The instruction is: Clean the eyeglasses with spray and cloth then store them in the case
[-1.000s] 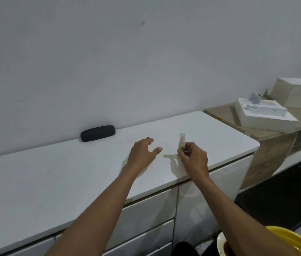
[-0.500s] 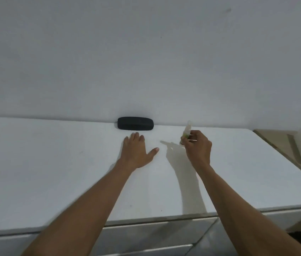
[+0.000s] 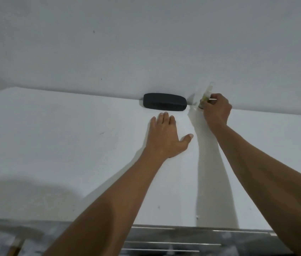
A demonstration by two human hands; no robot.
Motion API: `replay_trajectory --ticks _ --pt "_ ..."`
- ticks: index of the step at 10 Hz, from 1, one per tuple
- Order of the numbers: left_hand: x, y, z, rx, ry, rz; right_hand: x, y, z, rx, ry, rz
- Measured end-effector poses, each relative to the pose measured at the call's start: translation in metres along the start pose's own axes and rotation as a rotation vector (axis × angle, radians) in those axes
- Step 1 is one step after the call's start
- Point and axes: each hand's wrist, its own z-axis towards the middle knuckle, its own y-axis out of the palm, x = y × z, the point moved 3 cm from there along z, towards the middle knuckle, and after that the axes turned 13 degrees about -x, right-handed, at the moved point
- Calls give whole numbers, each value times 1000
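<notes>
- One view only, from a camera worn on the person's head, looking forward and down.
- It faces the white counter (image 3: 72, 154) and the wall (image 3: 146, 43) behind it.
- Both forearms reach in from the lower edge, close to the lens.
- Wide angle bends the counter's edges.
</notes>
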Motion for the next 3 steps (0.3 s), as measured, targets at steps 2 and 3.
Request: replay_trajectory --ticks 2,3 --pt "0 -2 1 11 0 -15 5 0 -2 -44 33 -20" --pt "0 -3 0 0 -19 -6 3 -9 -7 -47 77 30"
